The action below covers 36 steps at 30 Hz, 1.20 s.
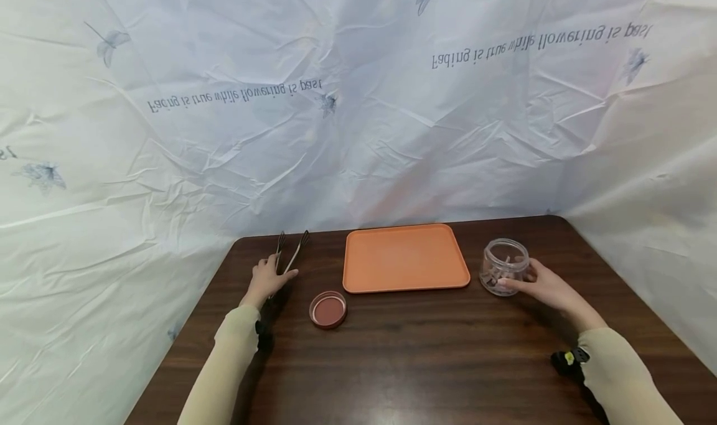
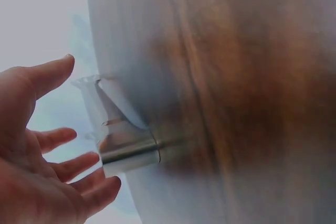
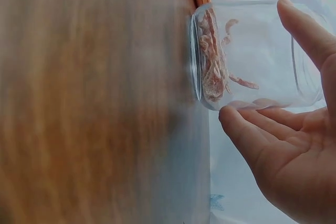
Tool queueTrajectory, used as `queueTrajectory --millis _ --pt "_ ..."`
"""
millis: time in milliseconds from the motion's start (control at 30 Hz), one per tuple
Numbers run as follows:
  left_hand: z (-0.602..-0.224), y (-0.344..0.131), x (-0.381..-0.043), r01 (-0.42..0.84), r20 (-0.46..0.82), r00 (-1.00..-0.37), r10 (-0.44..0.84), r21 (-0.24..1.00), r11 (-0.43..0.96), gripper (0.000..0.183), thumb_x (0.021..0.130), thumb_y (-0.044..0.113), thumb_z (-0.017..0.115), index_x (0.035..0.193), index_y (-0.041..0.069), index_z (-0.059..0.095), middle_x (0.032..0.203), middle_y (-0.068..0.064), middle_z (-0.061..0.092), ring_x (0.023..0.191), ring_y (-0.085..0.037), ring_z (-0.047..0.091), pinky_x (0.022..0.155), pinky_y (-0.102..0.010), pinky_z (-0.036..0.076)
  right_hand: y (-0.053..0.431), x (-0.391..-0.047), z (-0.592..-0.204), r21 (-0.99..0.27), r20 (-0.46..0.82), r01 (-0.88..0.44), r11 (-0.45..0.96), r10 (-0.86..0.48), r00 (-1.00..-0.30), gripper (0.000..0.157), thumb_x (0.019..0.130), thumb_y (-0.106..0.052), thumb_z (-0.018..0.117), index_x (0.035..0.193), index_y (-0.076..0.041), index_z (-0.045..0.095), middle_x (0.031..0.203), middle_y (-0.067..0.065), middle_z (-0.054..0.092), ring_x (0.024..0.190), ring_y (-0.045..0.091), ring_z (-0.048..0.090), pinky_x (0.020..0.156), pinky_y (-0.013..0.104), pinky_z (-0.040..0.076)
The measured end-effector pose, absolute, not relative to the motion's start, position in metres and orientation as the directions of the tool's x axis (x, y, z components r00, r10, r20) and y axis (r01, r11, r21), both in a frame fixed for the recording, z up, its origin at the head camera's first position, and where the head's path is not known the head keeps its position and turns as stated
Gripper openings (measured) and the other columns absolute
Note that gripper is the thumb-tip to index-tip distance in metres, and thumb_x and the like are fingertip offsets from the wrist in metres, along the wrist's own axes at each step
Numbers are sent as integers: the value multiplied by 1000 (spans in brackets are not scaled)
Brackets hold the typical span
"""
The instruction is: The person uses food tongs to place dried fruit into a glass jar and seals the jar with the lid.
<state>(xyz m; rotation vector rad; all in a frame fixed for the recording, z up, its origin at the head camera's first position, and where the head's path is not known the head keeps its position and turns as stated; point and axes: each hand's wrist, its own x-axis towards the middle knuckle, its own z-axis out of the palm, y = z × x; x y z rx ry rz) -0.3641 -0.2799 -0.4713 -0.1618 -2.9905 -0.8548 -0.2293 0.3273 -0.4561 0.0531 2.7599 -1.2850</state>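
On the left side of the table, metal tongs lie with their arms spread toward the far edge. My left hand is at their near end. In the left wrist view, the hand has thumb and fingers apart beside the tongs' metal end. At the right, a clear lidless jar stands upright. My right hand holds its right side, thumb in front and fingers behind. Brownish, curled dry strips lie at the jar's bottom in the right wrist view.
An orange rectangular tray lies at the back middle of the dark wooden table. A round reddish-brown lid rests between the tongs and the tray's near left corner. White printed sheeting hangs behind the table and along its sides.
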Motion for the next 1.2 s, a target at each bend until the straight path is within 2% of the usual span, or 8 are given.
queueTrajectory --millis 300,467,667,900,1067,1200 --pt "-470 -285 -342 159 56 -986 154 561 812 83 98 45 65 155 -4 29 152 -38 30 139 -58 26 106 -69 30 321 -219 -455 -722 -102 44 691 -43 -994 100 96 -50 67 154 13 15 148 44 30 134 59 36 94 67 43" --pt "-467 -283 -331 181 90 -983 159 617 766 83 97 47 65 156 -1 31 151 -33 37 139 -51 35 108 -65 32 315 -216 -455 -731 -123 28 681 -91 -988 99 95 -46 68 154 13 15 149 43 29 135 58 36 94 64 45" --pt "-464 -274 -320 205 136 -979 154 689 695 84 95 44 70 158 5 29 151 -30 38 136 -48 42 106 -62 37 307 -214 -453 -732 -111 -33 680 -167 -980 97 94 -41 72 154 12 17 145 39 41 132 54 43 94 59 47" --pt "-459 -258 -311 248 182 -969 169 745 619 86 94 43 72 159 10 28 153 -27 39 136 -47 43 107 -61 37 291 -211 -446 -752 -110 -76 654 -239 -965 90 92 -36 75 153 8 25 142 34 46 129 52 47 91 56 50" --pt "-460 -247 -308 232 158 -972 175 767 598 86 92 46 73 159 13 30 152 -22 42 135 -44 45 107 -60 38 275 -209 -446 -767 -123 -81 637 -270 -955 96 91 -35 76 156 7 19 143 34 46 130 51 48 95 55 49" --pt "-460 -240 -306 247 160 -967 197 764 597 87 91 48 74 158 15 31 152 -20 43 135 -43 45 106 -60 39 262 -208 -446 -770 -115 -107 629 -302 -946 97 90 -35 77 157 6 19 144 33 47 128 49 51 97 52 49"
